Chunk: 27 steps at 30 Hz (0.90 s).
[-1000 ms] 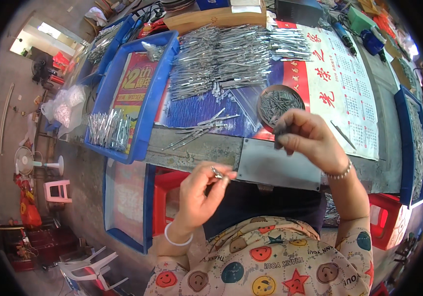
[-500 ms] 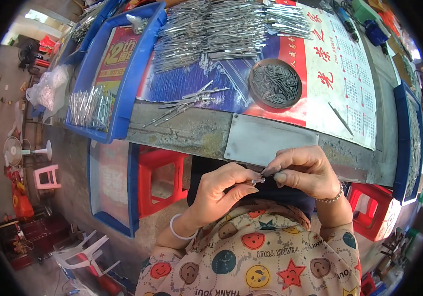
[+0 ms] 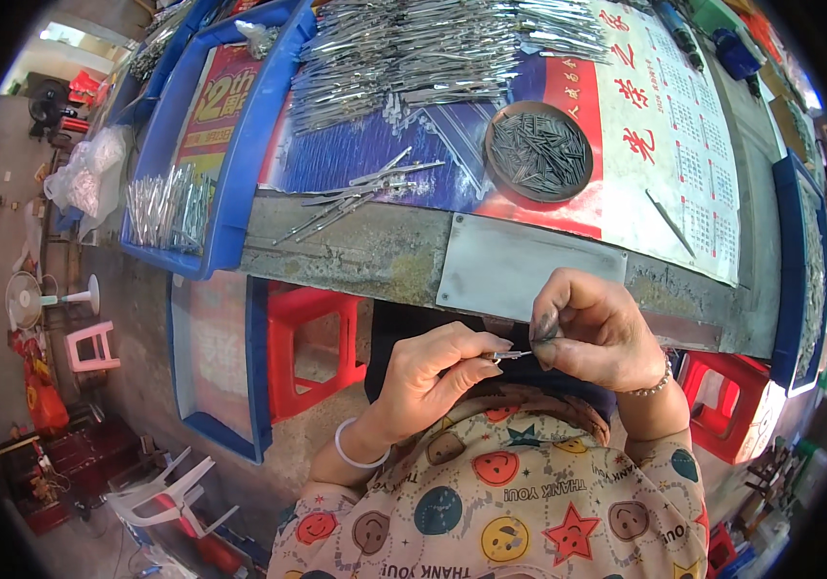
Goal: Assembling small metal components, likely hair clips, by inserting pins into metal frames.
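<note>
In front of my body, past the table's near edge, my left hand (image 3: 440, 368) pinches a slim metal piece (image 3: 505, 355) between thumb and forefinger. Most of that piece is hidden in the fingers; its bright end points right. My right hand (image 3: 599, 336) is closed in a pinch at that end, with darkened fingertips. What lies between those fingertips is too small and covered to make out. Beyond my hands, a round bowl (image 3: 582, 183) holds many small dark metal strips. Left of it, several slim metal pieces (image 3: 360, 198) lie loosely crossed near the edge.
A large pile of slim metal pieces (image 3: 404, 48) covers the far table. A metal plate (image 3: 529, 270) lies at the near edge. One thin piece (image 3: 670, 222) rests on the printed sheet (image 3: 713, 174). Blue trays (image 3: 230, 193) stand left and right; red stools (image 3: 312, 309) sit below.
My right hand has turned and its fingers have curled more, shifting slightly right of the left fingertips. The left hand keeps its pinch nearly in place. The view has shifted slightly.
</note>
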Each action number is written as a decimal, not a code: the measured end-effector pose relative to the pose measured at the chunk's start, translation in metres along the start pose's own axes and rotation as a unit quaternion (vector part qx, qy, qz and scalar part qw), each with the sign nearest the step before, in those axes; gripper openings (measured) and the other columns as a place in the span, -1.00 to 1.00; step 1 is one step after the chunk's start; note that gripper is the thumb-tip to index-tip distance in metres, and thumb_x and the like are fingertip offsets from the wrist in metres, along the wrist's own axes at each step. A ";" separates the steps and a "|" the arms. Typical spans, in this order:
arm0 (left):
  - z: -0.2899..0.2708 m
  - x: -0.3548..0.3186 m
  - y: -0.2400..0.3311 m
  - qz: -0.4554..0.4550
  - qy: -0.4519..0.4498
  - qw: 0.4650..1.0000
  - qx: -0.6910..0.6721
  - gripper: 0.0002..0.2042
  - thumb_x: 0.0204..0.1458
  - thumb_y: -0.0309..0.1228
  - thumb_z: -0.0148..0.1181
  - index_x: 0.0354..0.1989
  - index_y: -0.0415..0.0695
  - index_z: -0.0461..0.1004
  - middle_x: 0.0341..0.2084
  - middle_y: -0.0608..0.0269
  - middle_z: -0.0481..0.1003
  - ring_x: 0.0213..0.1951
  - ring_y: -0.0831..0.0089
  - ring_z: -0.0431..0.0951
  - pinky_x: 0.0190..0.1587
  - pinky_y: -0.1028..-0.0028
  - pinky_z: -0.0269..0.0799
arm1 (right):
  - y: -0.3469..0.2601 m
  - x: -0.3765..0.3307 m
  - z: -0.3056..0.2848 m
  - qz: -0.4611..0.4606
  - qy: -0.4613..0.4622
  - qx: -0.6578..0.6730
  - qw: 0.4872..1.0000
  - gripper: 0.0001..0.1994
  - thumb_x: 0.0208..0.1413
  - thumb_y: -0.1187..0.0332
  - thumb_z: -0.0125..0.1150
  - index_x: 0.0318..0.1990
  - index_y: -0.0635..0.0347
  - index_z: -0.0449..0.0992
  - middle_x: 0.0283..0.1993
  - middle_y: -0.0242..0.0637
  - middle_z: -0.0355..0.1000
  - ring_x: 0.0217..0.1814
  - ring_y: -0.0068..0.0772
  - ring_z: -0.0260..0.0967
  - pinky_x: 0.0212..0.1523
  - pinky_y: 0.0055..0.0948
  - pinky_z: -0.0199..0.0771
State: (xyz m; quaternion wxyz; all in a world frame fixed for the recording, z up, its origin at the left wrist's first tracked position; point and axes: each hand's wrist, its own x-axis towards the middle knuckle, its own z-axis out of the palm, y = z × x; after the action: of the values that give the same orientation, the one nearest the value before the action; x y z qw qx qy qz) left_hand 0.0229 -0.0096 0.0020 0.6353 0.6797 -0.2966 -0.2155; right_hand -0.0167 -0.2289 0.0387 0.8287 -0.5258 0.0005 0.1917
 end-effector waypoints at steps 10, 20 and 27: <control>0.000 -0.001 -0.004 -0.007 0.005 1.000 0.002 -0.83 0.02 -0.50 0.24 -0.20 -0.23 0.54 -0.56 0.23 0.46 -0.56 0.47 0.40 -0.49 0.54 0.28 | 0.004 0.002 -0.003 0.007 -0.006 0.008 1.000 -0.81 0.02 0.65 0.08 -0.21 0.26 0.31 -0.33 -0.53 0.26 -0.32 -0.80 0.18 -0.33 -0.72 0.21; -0.002 -0.001 -0.007 -0.010 0.003 1.000 0.005 -0.83 0.02 -0.49 0.24 -0.20 -0.22 0.54 -0.56 0.23 0.47 -0.57 0.48 0.40 -0.50 0.53 0.28 | 0.005 0.005 -0.003 0.028 -0.007 0.024 0.999 -0.80 -0.01 0.67 0.08 -0.21 0.27 0.31 -0.34 -0.53 0.25 -0.33 -0.80 0.18 -0.34 -0.72 0.21; -0.004 0.000 -0.009 -0.006 0.004 1.000 0.006 -0.83 0.01 -0.49 0.25 -0.21 -0.21 0.54 -0.57 0.23 0.46 -0.58 0.46 0.37 -0.51 0.53 0.27 | 0.005 0.010 0.002 0.031 0.027 0.062 0.997 -0.79 -0.06 0.64 0.16 -0.25 0.29 0.32 -0.37 -0.44 0.29 -0.38 -0.72 0.23 -0.36 -0.70 0.26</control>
State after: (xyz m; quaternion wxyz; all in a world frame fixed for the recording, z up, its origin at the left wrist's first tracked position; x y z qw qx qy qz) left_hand 0.0262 -0.0064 -0.0064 0.6312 0.6862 -0.2910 -0.2147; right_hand -0.0094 -0.2226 0.0333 0.8532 -0.4778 0.0514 0.2028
